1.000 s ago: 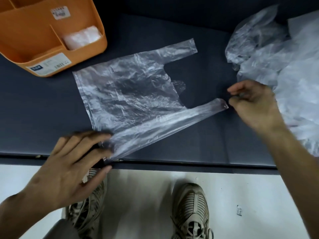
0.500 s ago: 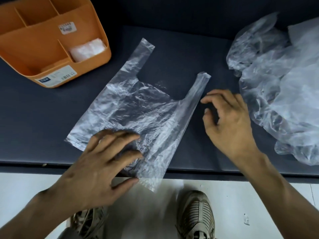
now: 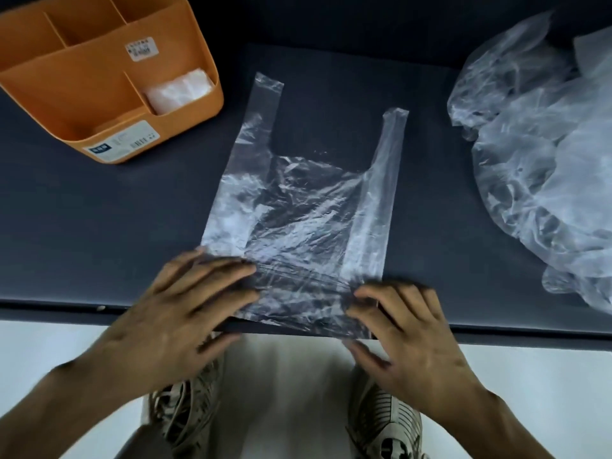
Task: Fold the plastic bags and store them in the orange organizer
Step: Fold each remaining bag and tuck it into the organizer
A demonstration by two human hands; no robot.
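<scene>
One clear bag [image 3: 301, 220] lay flat on the dark counter [image 3: 99, 226] straight in front of you, its two handles pointing away from you and its bottom edge reaching the counter's near edge. Your left hand [image 3: 185, 309] rested on the bag's near left corner, fingers spread and fairly straight, pressing the plastic down. Your right hand [image 3: 407, 332] was at the near right corner, fingers bent with their tips on the plastic; whether they pinched the edge or only pressed it could not be told, as both hands were blurred.

A loose pile [image 3: 543, 167] of more clear bags sat on the counter to your right, well apart from the flat bag; how many it held could not be counted.

One orange organizer [image 3: 82, 94] stood at the far left of the counter, apart from the bag. At least four compartments showed in it. The small one at its near right corner held a folded wad of clear plastic [image 3: 178, 91]; nothing was visible in the others. A white label showed on an inner divider and another on its front wall.

Below the counter edge, your two shoes [image 3: 384, 422] stood on a pale floor [image 3: 546, 376].
</scene>
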